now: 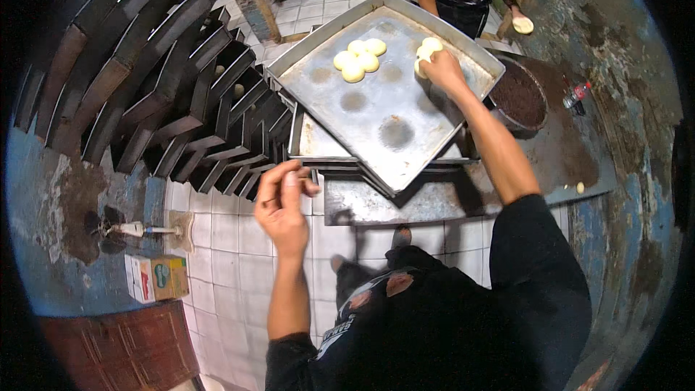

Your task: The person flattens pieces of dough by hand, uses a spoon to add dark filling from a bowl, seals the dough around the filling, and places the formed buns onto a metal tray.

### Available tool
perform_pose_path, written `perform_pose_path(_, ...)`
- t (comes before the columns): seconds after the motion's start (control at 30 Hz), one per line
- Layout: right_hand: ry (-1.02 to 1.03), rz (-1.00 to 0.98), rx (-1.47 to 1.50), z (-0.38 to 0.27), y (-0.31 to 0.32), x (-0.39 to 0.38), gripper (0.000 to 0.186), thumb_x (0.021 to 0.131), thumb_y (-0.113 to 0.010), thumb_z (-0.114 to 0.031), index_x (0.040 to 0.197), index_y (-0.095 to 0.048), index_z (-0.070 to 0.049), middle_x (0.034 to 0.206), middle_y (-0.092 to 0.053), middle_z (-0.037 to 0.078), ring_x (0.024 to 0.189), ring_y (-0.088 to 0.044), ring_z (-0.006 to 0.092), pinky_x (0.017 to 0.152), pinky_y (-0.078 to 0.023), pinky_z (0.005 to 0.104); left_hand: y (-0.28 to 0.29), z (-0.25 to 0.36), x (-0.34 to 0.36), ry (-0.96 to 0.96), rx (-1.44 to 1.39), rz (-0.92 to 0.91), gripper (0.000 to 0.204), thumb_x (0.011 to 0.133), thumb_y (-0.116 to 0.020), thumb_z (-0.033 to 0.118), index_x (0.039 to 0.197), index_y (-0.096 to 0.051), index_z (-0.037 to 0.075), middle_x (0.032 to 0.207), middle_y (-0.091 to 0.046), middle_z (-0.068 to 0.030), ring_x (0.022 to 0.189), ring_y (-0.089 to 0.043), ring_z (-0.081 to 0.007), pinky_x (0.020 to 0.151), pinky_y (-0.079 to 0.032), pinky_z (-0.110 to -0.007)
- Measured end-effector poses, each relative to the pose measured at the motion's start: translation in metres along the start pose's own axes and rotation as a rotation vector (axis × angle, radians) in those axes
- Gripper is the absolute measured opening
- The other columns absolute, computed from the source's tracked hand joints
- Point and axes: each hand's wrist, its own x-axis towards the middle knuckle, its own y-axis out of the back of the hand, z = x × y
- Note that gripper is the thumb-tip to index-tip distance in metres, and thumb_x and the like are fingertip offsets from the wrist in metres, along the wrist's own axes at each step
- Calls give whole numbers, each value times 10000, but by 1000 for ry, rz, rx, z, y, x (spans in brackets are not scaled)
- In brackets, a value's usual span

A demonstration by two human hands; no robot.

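Note:
A square metal baking tray (387, 112) lies turned at an angle on top of other trays. On its left half rests a cluster of pale round dough pieces (360, 60) touching one another. Near its right corner is a second, smaller group of dough pieces (428, 48). My right hand (443, 71) reaches over the tray, its fingers closed at this group on a dough piece they partly hide. My left hand (284, 203) hovers off the tray's near left side, fingers loosely bent and apart, holding nothing.
Tall stacks of dark trays (195, 94) crowd the left. Right of the tray stand a bowl of dark crumbly filling (517, 98) and a bottle (577, 94) on the worktable (405, 206). Across from me, another person's hand (517, 14) holds a flat dough piece. A carton (158, 277) sits lower left.

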Motion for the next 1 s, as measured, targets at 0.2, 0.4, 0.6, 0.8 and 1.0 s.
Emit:
perform_pose_path(0.2,539,152,528,-30,76,-201,204,848,-766,-151,893,-646,6,760,-624,144,642,-610,199,610,-501,346,-154,-18,-48,184,-79,-56,481,1057,-511,160,1489,-376,-5,1372,-546,-147,1193,-573,-205,951,-523,-319)
perform_pose_path(0.4,606,184,654,22,124,-286,261,863,-755,-108,1055,-664,44,895,-657,125,781,-642,225,701,-515,313,-229,-24,-113,286,-176,-86,324,1091,-463,317,966,-582,43,847,-604,-10,743,-554,-74,668,-463,-255)
perform_pose_path(0.6,-84,-240,1267,116,119,-340,303,936,-716,-94,1196,-624,33,1062,-668,32,988,-613,88,884,-506,254,-288,-56,-185,503,-253,-80,412,1074,-490,376,814,-554,62,740,-546,10,679,-492,-52,563,-388,-243)
perform_pose_path(0.8,-26,-112,1104,189,157,-353,294,958,-668,-64,1223,-624,54,1017,-700,56,919,-642,91,816,-528,243,-317,-114,-248,605,-201,-186,453,1047,-498,444,1124,-601,10,895,-628,-46,779,-592,-109,646,-492,-254)
perform_pose_path(1.0,597,-110,109,296,127,-365,148,911,-649,-156,1002,-701,-50,907,-663,149,866,-627,349,789,-529,403,-356,-191,-344,644,87,-530,287,957,-547,82,1237,-583,32,1118,-655,-75,989,-606,-140,847,-502,-285)
